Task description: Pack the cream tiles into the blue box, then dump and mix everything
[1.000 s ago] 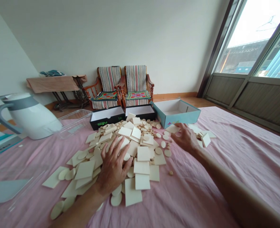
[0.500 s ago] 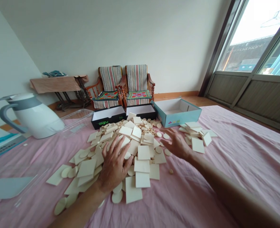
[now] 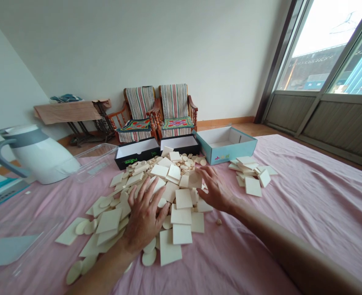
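A heap of pale, thin square tiles (image 3: 184, 198) and round discs spreads over the pink cloth. My left hand (image 3: 145, 213) lies on the heap's left-middle part, fingers spread, with nothing gripped. At the right side of the heap my right hand (image 3: 216, 188) has its fingertips and thumb at the edge of a pale round disc (image 3: 195, 179), which stands tilted between them. A smaller pile of square tiles (image 3: 253, 186) lies to the right of this hand. The palm sides of both hands are hidden.
Behind the heap stand two black boxes (image 3: 137, 155) with white insides and a light-blue box (image 3: 234, 152). A white and grey jug (image 3: 44, 157) is at the left, beside a clear plastic tray (image 3: 96, 157). Two wooden armchairs (image 3: 175, 106) stand by the wall.
My right hand has moved left to the heap's edge, and its fingers have closed in on a round disc. My left hand stays on the pile. The view has shifted slightly.
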Demonstrator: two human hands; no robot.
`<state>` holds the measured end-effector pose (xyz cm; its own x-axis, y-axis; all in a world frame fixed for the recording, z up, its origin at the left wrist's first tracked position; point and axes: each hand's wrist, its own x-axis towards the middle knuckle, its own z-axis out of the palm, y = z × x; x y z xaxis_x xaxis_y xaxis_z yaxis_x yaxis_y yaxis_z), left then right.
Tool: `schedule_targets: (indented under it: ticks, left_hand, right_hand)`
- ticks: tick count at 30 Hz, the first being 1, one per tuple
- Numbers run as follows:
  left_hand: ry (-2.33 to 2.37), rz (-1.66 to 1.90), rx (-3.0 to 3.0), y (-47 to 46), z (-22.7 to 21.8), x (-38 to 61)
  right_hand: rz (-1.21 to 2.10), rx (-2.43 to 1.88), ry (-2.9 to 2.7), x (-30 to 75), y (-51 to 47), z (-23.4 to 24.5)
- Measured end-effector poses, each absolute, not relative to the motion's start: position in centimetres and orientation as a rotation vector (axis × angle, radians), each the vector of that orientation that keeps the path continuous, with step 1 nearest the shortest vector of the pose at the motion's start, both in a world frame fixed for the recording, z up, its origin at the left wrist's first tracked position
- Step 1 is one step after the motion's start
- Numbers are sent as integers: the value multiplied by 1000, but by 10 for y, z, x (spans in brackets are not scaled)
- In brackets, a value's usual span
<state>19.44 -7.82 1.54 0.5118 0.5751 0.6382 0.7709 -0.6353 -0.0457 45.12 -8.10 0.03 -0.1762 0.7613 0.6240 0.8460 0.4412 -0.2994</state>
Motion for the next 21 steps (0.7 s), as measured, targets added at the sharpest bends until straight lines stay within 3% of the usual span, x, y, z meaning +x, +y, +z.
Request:
schedule_targets:
  ticks: [14, 21]
  left_hand:
    - [-857, -970, -2390, -75, 20, 191]
    - [-780, -968, -2391, -76, 22, 191]
  right_hand:
    - [-251, -1695, -1492, 551, -85, 28]
    - [-366, -1966, -1052, 637, -83, -5]
